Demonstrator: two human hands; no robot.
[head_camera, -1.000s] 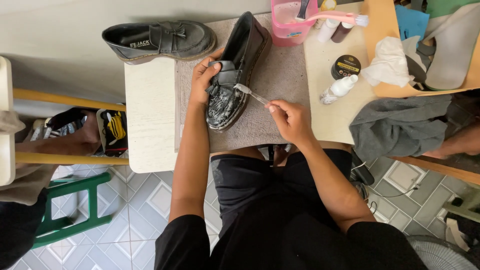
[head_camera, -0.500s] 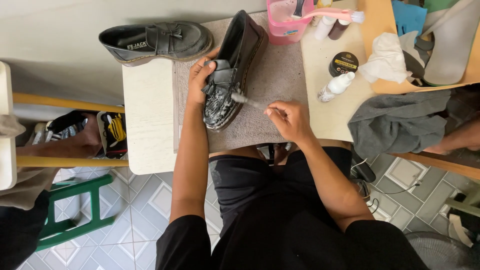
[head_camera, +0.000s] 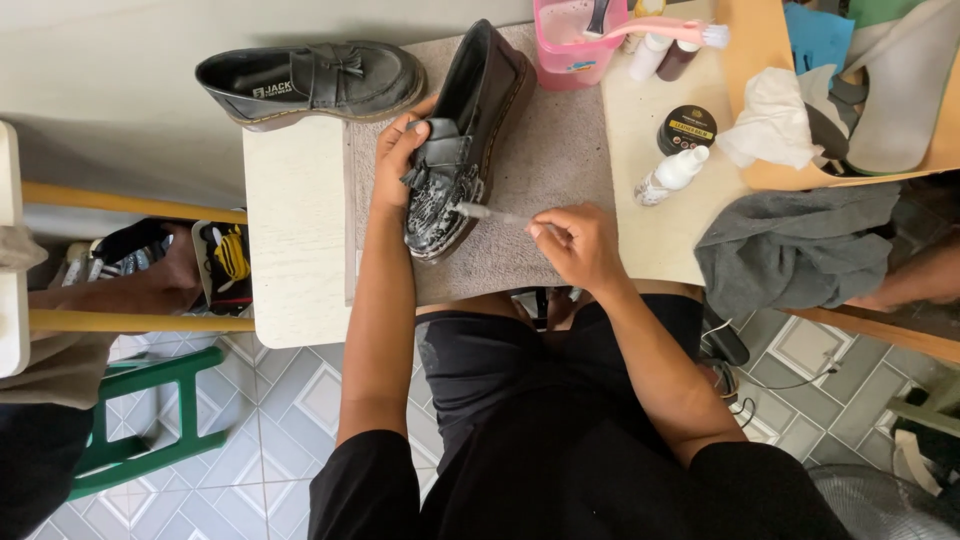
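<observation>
My left hand (head_camera: 400, 155) clamps the black loafer (head_camera: 462, 140) on the grey mat (head_camera: 560, 150). My right hand (head_camera: 575, 240) pinches the small brush (head_camera: 490, 213), whose bristles have shifted down to the lathered toe.

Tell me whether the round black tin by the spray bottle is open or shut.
Shut: the round black tin shows its labelled lid in place, flat on the table beside the small spray bottle.
</observation>
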